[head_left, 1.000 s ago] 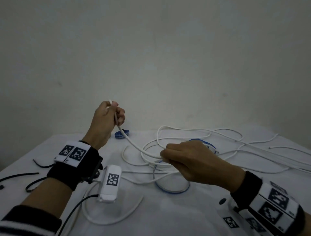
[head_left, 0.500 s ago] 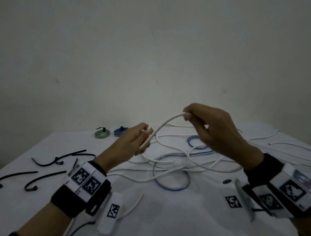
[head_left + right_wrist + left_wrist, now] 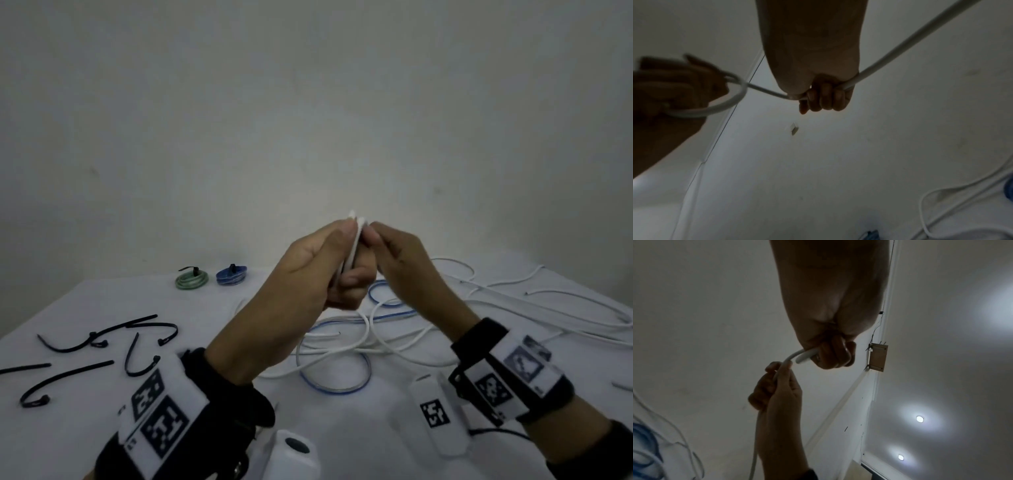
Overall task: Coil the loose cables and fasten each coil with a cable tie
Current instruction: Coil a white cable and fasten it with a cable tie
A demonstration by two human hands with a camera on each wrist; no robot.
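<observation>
Both my hands are raised above the white table (image 3: pixel 85 308), close together, each holding the same white cable (image 3: pixel 353 246). My left hand (image 3: pixel 329 267) grips the cable's end and a first small loop (image 3: pixel 729 104) in its curled fingers (image 3: pixel 836 356). My right hand (image 3: pixel 387 253) pinches the cable (image 3: pixel 780 373) just beside it, and the cable (image 3: pixel 900 47) runs on through its curled fingers (image 3: pixel 824 97). The rest of the white cable lies tangled on the table (image 3: pixel 428 339) with a loose blue cable (image 3: pixel 337 387). Several black cable ties (image 3: pixel 102 337) lie at the left.
Two tied coils, one green (image 3: pixel 191 279) and one blue (image 3: pixel 232 274), sit at the table's far side by the wall. More white cable (image 3: pixel 565 308) trails off to the right edge. The wrist cameras show mostly wall and ceiling lights (image 3: pixel 920 418).
My right hand lifted the cable off the table and brought it up against my left hand. The left hand swung right and rose; both now meet above the tangle.
</observation>
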